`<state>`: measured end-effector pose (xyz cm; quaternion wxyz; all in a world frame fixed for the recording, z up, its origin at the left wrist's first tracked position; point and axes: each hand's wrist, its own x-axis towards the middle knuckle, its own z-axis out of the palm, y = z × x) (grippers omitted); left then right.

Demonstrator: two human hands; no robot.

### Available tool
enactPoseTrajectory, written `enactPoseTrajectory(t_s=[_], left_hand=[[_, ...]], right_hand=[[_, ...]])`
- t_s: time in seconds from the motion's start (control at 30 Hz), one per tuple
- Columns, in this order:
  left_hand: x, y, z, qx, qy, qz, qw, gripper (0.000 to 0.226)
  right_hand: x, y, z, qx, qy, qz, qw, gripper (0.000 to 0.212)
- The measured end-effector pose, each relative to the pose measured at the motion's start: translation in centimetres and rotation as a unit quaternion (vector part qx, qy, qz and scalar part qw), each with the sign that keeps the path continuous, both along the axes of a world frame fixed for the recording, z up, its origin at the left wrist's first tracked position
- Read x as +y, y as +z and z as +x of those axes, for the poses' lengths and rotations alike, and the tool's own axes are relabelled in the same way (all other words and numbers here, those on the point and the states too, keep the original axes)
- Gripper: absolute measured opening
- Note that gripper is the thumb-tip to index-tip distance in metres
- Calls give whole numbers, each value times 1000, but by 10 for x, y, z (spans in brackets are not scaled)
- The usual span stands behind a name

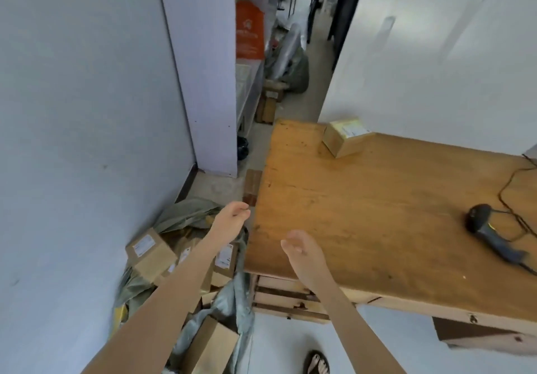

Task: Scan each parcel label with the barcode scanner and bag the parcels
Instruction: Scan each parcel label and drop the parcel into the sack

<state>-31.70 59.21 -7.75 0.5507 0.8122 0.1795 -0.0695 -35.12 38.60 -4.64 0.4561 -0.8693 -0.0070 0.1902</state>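
One cardboard parcel [344,138] with a white label lies at the far left corner of the wooden desk [377,213]. The dark barcode scanner [491,232] rests on the desk's right side, its cable running off to the right. On the floor left of the desk sits a grey-green bag [186,213] holding several labelled cardboard parcels [151,253]. My left hand [232,218] hovers above the bag beside the desk's left edge, fingers loosely curled, holding nothing. My right hand [300,250] is over the desk's near left corner, fingers apart and empty.
A white wall stands close on the left. A narrow passage beyond the desk is crowded with boxes, an orange bag [249,29] and wrapped goods. Desk drawers [284,295] show below the near edge. A sandalled foot [316,363] is on the floor.
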Motion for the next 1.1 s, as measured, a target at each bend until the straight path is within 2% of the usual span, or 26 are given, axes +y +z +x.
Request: enactPoseTrajectory(t_s=[0.23,0.37,0.6,0.8,1.0,1.1], left_hand=[[-116,22,63,-5,-87,33,996,30],[-183,26,94,3,-83,44,996,30],[-276,39,159,8,-95,116,989,34],[-304,56,208,23,-83,144,986,40],[-292,56,254,19,-110,285,952,48],[-285,49,280,31,-116,352,928,52]], right_hand=[[-98,8,64,-52,-23,-41,998,37],[-165,15,107,-66,13,-101,993,44],[-265,39,189,-113,99,-206,967,47],[-296,50,253,-172,163,-293,926,45],[-287,47,320,-205,204,-353,890,43],[-277,41,356,-193,203,-376,883,46]])
